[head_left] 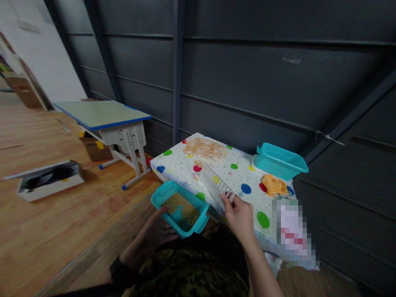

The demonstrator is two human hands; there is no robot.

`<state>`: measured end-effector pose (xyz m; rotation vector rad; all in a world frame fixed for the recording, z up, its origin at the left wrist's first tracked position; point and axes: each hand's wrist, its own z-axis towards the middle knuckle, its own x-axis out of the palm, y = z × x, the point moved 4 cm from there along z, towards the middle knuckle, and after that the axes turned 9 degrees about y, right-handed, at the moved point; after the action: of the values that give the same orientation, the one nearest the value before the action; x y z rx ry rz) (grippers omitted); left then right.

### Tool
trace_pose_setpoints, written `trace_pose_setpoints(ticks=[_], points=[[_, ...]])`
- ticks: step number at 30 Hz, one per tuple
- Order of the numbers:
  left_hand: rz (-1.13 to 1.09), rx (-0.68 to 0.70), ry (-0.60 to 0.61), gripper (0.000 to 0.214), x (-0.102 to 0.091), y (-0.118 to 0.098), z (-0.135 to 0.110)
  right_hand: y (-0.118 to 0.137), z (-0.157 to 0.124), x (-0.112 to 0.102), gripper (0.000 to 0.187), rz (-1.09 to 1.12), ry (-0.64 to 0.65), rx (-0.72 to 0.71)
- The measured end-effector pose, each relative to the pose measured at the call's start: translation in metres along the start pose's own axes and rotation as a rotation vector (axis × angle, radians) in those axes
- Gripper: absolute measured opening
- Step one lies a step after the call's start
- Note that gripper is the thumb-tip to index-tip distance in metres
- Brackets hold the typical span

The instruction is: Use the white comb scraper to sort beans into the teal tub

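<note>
My left hand point(159, 229) grips the underside and near rim of a teal plastic tub point(198, 225) holding yellow-green beans point(182, 206). I hold the tub just below the near-left edge of a small table covered by a white cloth with coloured dots point(238, 175). My right hand point(239, 216) is closed on the end of a white slotted plastic scraper point(215, 181), which lies slanted on the cloth and points toward a scattered pile of pale beans point(204, 148) at the table's far corner.
A second teal tub point(280, 161) stands on a white lid at the table's far right, with an orange rag point(274, 185) beside it. A blue-edged desk point(102, 115) and an open white box point(49, 179) stand on the wooden floor to the left. A dark wall runs behind.
</note>
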<state>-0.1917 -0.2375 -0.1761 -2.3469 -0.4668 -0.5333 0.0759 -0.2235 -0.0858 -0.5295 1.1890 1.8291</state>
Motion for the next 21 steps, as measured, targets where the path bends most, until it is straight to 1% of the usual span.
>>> trace_pose_setpoints(ticks=[4,9,12,16,21], points=[[0.002,-0.014,-0.007,0.056,-0.003,0.0,0.004,0.001,0.0,0.004,0.079,0.011,0.03,-0.021],[-0.02,0.012,0.013,0.055,-0.005,0.001,0.006,0.002,0.001,0.008,0.077,-0.012,0.044,-0.026],[-0.018,-0.005,0.013,0.054,-0.008,0.002,0.008,0.003,0.003,0.01,0.077,-0.016,0.052,-0.032],[-0.006,-0.006,0.014,0.046,-0.01,0.002,0.008,0.006,0.002,0.01,0.077,0.003,0.04,-0.056],[-0.006,0.028,0.036,0.037,-0.01,0.001,0.009,0.011,-0.001,0.011,0.069,0.07,0.055,-0.113]])
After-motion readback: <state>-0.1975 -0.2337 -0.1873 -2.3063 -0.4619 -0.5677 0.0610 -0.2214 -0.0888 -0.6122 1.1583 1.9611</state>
